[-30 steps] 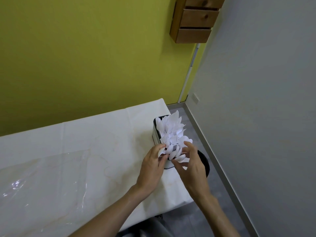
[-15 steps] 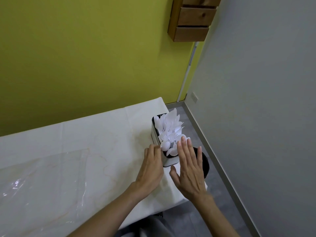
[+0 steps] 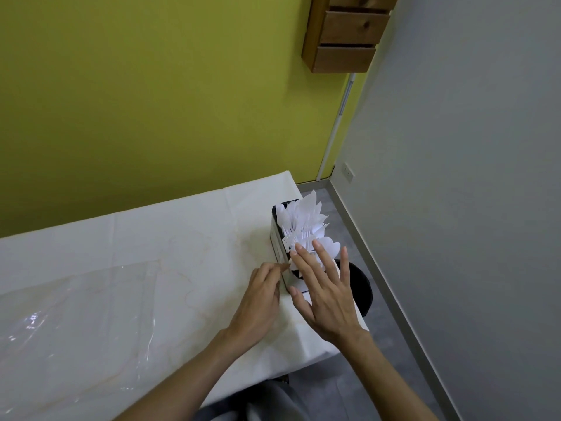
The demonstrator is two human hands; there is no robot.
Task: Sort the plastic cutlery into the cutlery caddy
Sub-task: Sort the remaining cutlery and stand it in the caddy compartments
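Filling most of the lower left, the desk lies under a white cloth, with a clear plastic sheet spread over its near left part. Off the desk's right edge, a black bin stands on the floor, partly hidden behind the right hand.

The cutlery caddy stands near the desk's far right corner. Its long axis runs away from the person, so its near end faces the hands and the rest lies straight ahead of them. The left hand sits just beside the caddy's near left wall, fingers curled in with the tips against it. Whether they pinch anything cannot be told. The right hand is released, fingers straight and spread, laid over the caddy's near end with the fingertips touching the pieces there. It is the nearer hand to the contents.

The white plastic cutlery stands heads-up in a dense fan along the caddy. No loose pieces show on the cloth, so the sorting looks close to done. Any next move would likely be a levelling or steadying one, made forward along the caddy's length.
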